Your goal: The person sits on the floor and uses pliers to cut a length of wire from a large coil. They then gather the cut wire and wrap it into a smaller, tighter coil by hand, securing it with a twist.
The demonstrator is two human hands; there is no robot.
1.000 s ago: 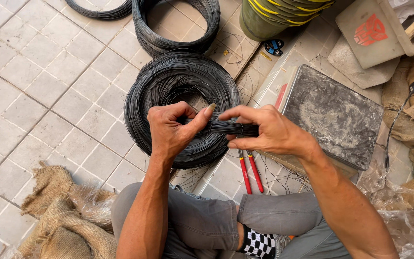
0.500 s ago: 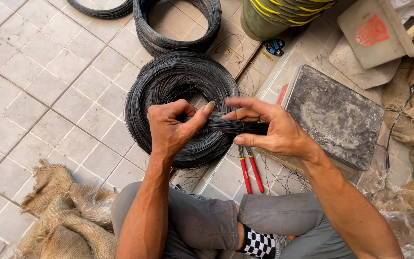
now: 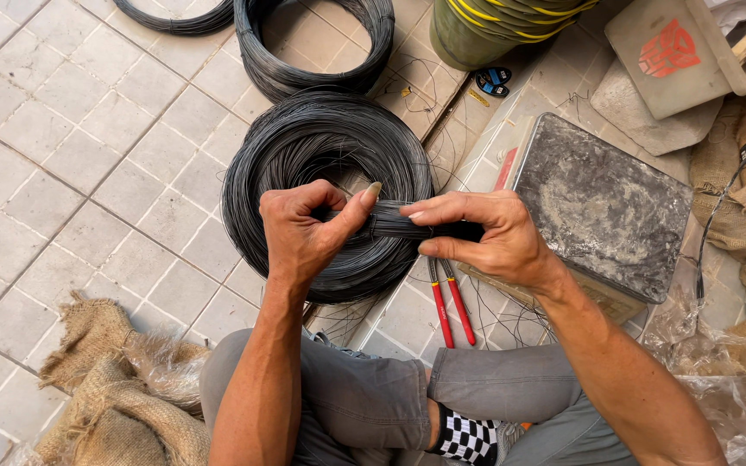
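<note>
Wire bundle (image 3: 395,226): short straight cut lengths of thin black wire, held level between both hands, above the near rim of the big coil (image 3: 325,142) on the tiled floor (image 3: 88,173).

Left hand (image 3: 304,233): grip closed round the bundle's left end, thumb pressed along the top.
Right hand (image 3: 485,237): grip clamped on the right end, index finger over the top, thumb under. The end itself is hidden in the palm, so I can't tell how far it runs.

Handling, my read:
- Light. Each strand is soft and bends easily; the bunch together is fairly stiff.
- Smooth strands, likely to slide lengthwise past each other if the squeeze is loose.
- Cut ends are probably sharp, so keep fingertips off them.
- Best hold: wrap round the body near each end, as now. One hand mid-length would let the ends splay.

Around: red-handled cutters (image 3: 449,304) on the floor just under the right hand, grey metal box (image 3: 602,203) to the right, second coil (image 3: 317,43) beyond the big one, burlap sack (image 3: 105,388) by the left knee.
</note>
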